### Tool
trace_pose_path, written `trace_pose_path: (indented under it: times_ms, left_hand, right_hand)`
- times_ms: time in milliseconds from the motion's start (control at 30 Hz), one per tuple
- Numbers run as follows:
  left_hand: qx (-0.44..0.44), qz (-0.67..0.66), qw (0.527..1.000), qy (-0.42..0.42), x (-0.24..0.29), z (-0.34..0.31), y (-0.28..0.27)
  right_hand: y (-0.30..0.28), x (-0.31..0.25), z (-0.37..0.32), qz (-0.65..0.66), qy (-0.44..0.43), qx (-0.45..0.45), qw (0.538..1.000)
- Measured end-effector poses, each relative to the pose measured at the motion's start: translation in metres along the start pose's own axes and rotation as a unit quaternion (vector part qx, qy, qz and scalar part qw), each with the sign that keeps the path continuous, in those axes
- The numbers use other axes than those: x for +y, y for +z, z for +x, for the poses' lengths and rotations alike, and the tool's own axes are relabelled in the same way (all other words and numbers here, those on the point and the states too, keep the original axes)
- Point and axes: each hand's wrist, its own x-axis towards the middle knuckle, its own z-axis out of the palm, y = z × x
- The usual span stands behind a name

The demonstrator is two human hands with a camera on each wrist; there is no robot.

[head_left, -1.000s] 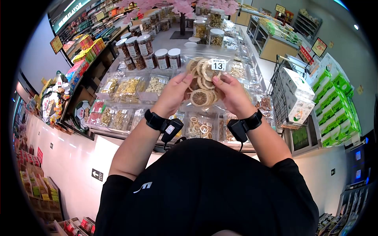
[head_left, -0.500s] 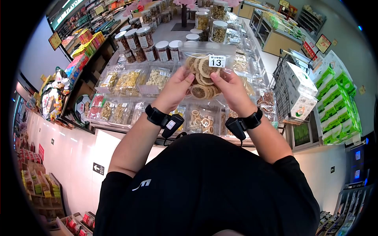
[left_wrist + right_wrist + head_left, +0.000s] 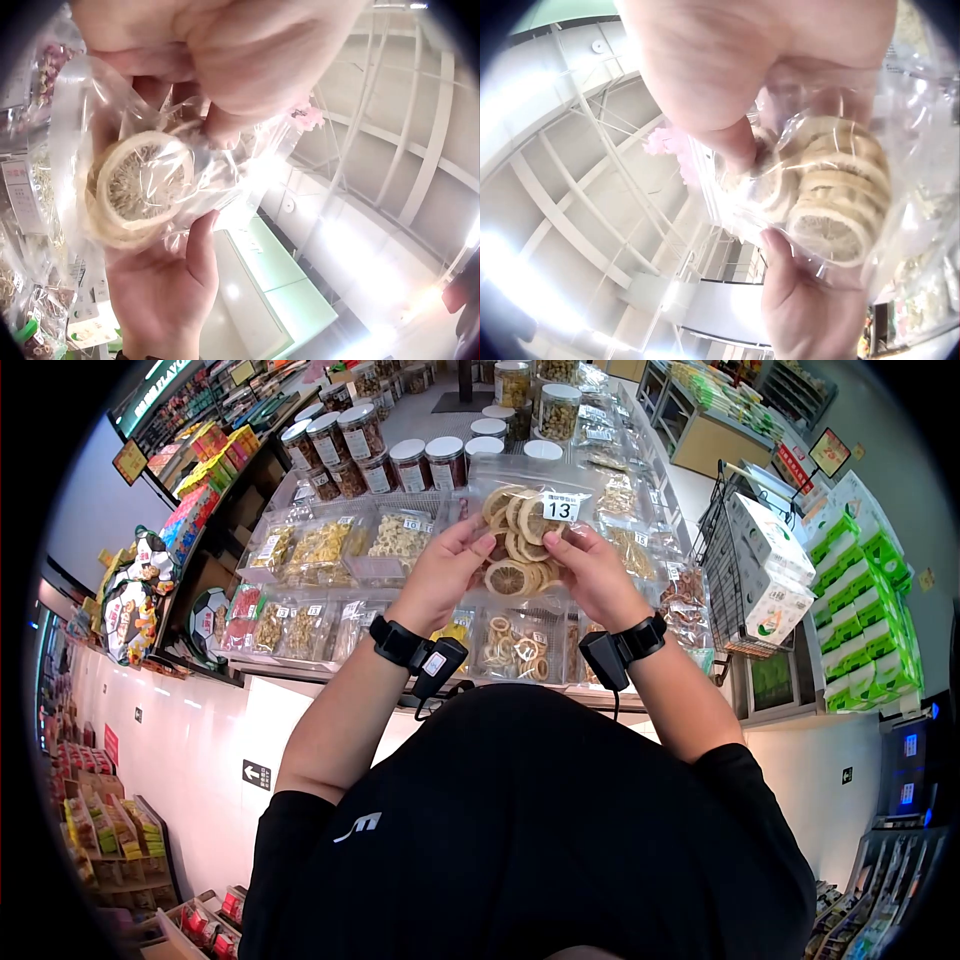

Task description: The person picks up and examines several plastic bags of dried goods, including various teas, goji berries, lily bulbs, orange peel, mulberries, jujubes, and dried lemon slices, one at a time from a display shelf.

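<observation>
A clear plastic bag of dried lemon slices (image 3: 512, 578) is held up in front of the person, over the display. Its white label reads 13. My left hand (image 3: 447, 575) grips the bag's left side, thumb on the front and fingers behind. On the right side my right hand (image 3: 598, 575) does the same, its thumb pressed near the label. In the left wrist view a stack of pale round slices (image 3: 146, 184) shows through the shiny film between both hands. The right wrist view shows the slices (image 3: 836, 187) piled in rows, with several fingers hidden behind the bag.
Bagged dried goods in clear trays (image 3: 325, 555) fill the display below and around the hands. Lidded jars (image 3: 362, 435) stand behind on the left. To the right is a wire basket (image 3: 735, 560) with white boxes (image 3: 775, 605), beside stacked green packs (image 3: 870, 620).
The head view has tilted slightly, so the display sits higher in the picture. Both hands keep their hold on the bag, which has shifted only a little.
</observation>
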Motion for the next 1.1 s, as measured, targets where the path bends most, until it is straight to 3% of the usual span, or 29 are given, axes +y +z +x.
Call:
trace_pose_path:
  times_ms: [167,233,333,467,533,667,767,867,933,967,1000,1067,1100]
  left_hand:
    - [0.045,0.022,0.998,-0.037,-0.035,0.011,-0.019]
    - [0.050,0.117,0.987,-0.096,-0.055,0.014,-0.028]
    - [0.068,0.135,0.978,-0.145,-0.082,0.013,-0.036]
    - [0.082,0.188,0.953,-0.223,-0.130,0.002,-0.052]
    - [0.079,0.181,0.950,-0.241,-0.181,-0.004,-0.076]
    - [0.092,0.133,0.944,-0.287,-0.233,-0.017,-0.092]
    - [0.036,0.210,0.918,-0.334,-0.248,-0.012,-0.101]
    - [0.000,0.158,0.919,-0.360,-0.246,0.000,-0.096]
    - [0.004,0.207,0.908,-0.364,-0.243,0.006,-0.086]
    - [0.061,0.166,0.924,-0.339,-0.244,0.009,-0.080]
    - [0.117,0.125,0.935,-0.311,-0.244,0.012,-0.073]
    - [0.100,0.134,0.935,-0.314,-0.265,0.022,-0.083]
    - [0.107,0.144,0.934,-0.308,-0.277,0.024,-0.087]
  right_hand:
    - [-0.004,0.019,-0.001,-0.098,-0.025,0.036,0.994]
    - [-0.013,0.032,0.000,-0.126,-0.013,0.054,0.990]
    - [-0.031,0.063,-0.005,-0.149,0.018,0.076,0.986]
    - [-0.073,0.131,-0.017,-0.098,0.138,0.116,0.979]
    - [-0.093,0.166,-0.028,-0.039,0.222,0.125,0.966]
    - [-0.090,0.173,-0.045,0.046,0.294,0.160,0.941]
    - [-0.096,0.186,-0.046,0.054,0.305,0.181,0.934]
    - [-0.093,0.193,-0.046,0.008,0.302,0.194,0.933]
    - [-0.106,0.213,-0.050,-0.120,0.190,0.233,0.946]
    - [-0.095,0.182,-0.052,-0.159,0.207,0.178,0.949]
    - [-0.102,0.182,-0.057,-0.160,0.207,0.185,0.947]
    - [-0.110,0.175,-0.064,-0.255,0.197,0.190,0.927]
    - [-0.112,0.166,-0.070,-0.252,0.207,0.242,0.914]
